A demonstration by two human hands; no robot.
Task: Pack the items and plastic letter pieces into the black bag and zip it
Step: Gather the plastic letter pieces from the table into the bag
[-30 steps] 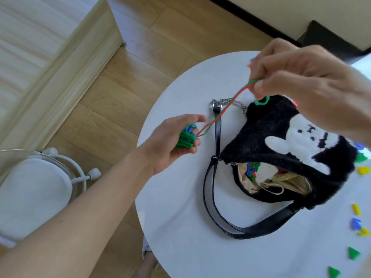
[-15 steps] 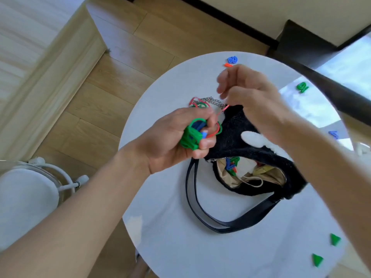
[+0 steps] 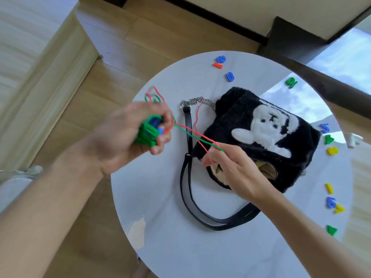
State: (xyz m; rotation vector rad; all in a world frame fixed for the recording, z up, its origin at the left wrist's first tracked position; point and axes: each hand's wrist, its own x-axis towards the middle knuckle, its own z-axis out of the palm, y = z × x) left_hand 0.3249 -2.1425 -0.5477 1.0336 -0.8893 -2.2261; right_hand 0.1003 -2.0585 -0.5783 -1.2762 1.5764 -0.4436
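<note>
A: What was hard to see?

B: The left hand was smeared by motion. Its fingers were curled tight round a clump of green and blue plastic pieces, too blurred to count. The right hand covered most of the mouth of the black plush bag with a white cartoon figure, so only slivers of tan lining showed.

A: And the right fingers?

B: Thumb and forefinger pinched the thin red and green cords, which ran taut across to the left hand and looped beyond it. I couldn't count the strands.

A: Where was the bag?

B: Lying on the round white table, unzipped, with its black leather strap curled toward the near side and a silver chain at the far end.

A: Loose pieces?

B: Eleven on the table: four blue, three green, three yellow and one red plastic bar.

A: Changes?

B: Half a second earlier the right hand had been raised close to the left, beyond the bag. It had since dropped over the opening, hiding the pieces visible inside before.
</note>
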